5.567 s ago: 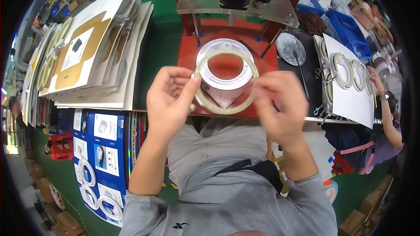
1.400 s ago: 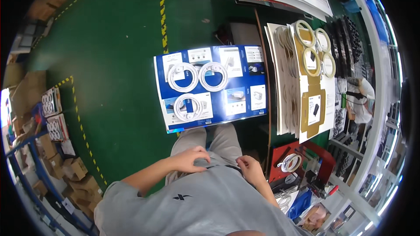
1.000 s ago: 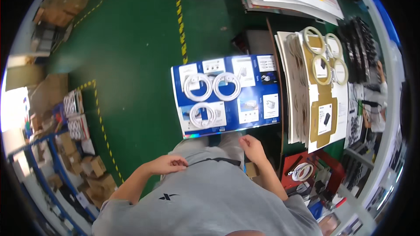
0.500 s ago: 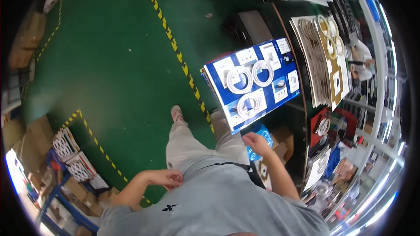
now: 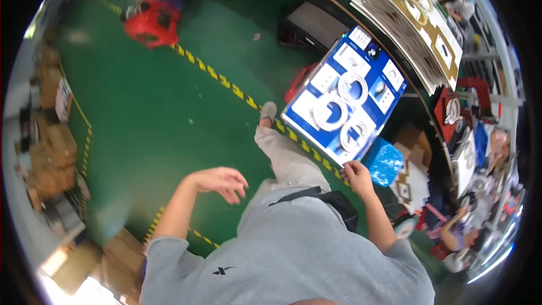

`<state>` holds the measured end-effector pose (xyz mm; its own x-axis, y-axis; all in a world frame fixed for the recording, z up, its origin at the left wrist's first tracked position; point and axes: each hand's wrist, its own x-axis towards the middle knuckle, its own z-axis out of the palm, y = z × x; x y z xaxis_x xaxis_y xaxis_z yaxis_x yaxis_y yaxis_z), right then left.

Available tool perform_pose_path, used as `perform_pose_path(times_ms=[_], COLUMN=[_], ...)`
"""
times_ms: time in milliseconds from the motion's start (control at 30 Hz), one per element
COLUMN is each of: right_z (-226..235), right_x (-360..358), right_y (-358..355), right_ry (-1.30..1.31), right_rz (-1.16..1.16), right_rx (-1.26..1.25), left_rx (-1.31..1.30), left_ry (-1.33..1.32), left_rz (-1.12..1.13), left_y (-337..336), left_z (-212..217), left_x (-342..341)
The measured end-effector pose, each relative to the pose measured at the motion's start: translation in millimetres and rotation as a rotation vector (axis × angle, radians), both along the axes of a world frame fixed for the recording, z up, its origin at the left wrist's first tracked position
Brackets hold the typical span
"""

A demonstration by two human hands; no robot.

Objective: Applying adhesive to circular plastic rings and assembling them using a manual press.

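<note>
Head view: your left hand (image 5: 221,182), fingers spread and slightly bent, nothing visible in it, held out over the green floor (image 5: 164,107). Your right hand (image 5: 358,176), fingers loosely curled, at the near corner of the blue printed board (image 5: 368,72); whether it touches or pinches that corner, you cannot tell. Three white coils (image 5: 319,114), grouped toward the board's near end, lying flat. Handling note, by judgement: walk past with a small clearance, keep the right sleeve and fingers off that corner, and leave the coils unjostled. Containers: one blue plastic bag (image 5: 385,161), just off the board's near right edge, contents hidden; one open cardboard box (image 5: 415,144) beside it, inside not legible; brown cartons (image 5: 56,141) along the floor's left edge, contents unseen.
</note>
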<state>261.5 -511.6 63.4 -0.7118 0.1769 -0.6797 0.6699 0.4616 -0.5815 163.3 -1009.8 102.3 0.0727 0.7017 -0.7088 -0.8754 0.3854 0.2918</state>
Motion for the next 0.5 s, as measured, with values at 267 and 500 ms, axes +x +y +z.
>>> perform_pose_path(times_ms=[267,500], right_z=[11.1,26.8], right_x=[-159.1,-226.9], right_y=[-179.1,-269.3], right_ry=[0.158,0.175], right_rz=[-0.026,-0.080], right_rx=[-0.368,-0.371], left_rx=[-0.576,-0.370], left_ry=[0.294,-0.095], left_rz=[0.655,0.807], left_y=[-76.0,12.0], left_z=[-116.1,-209.2], left_x=[-234.6,-383.1])
